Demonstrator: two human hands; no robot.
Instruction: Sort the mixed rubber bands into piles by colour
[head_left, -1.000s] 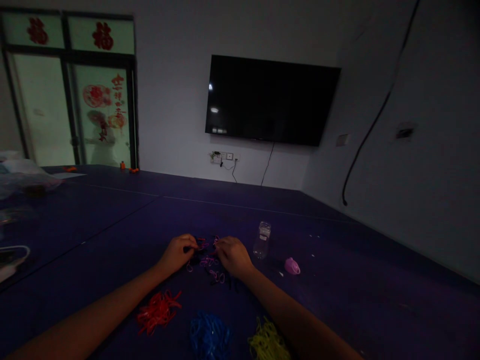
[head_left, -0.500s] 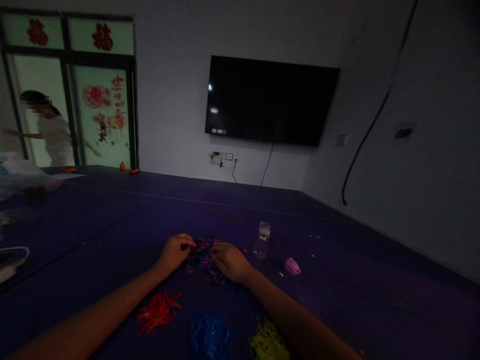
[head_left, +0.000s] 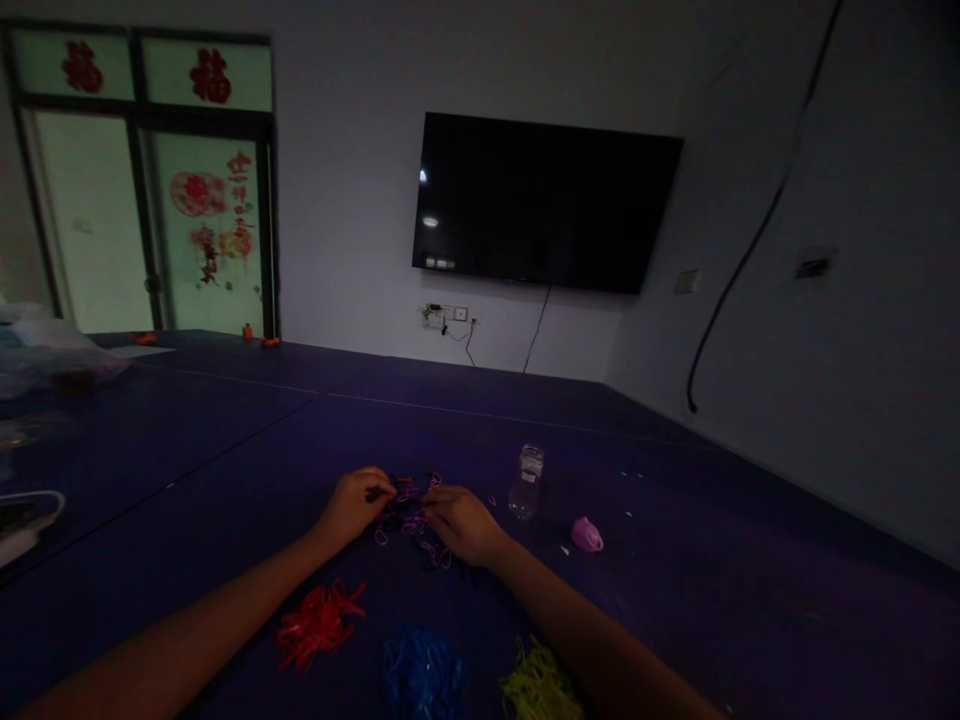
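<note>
Small pink, purple and dark rubber bands (head_left: pixel 414 523) lie in a loose pile on the purple tabletop (head_left: pixel 247 470). My left hand (head_left: pixel 355 508) is at the pile's left edge, thumb and forefinger brought together; anything between the tips is too small to make out. From the right, my right hand (head_left: pixel 461 524) reaches over the bands with its fingers pinched, and what they grip is hidden. Nearer to me are heaps of red bands (head_left: pixel 318 622), blue bands (head_left: pixel 422 672) and yellow-green bands (head_left: pixel 540 682).
Right of my hands stand a clear bottle (head_left: pixel 526 484) without a lid and a pink cap (head_left: pixel 586 534). Plastic bags (head_left: pixel 56 350) lie at the far left, above a white-handled object (head_left: pixel 26 525). A television (head_left: pixel 547 203) hangs on the wall beyond.
The person by the door at the left has gone out of view. My hands stay almost in place over the bands; the whole view has shifted slightly.
</note>
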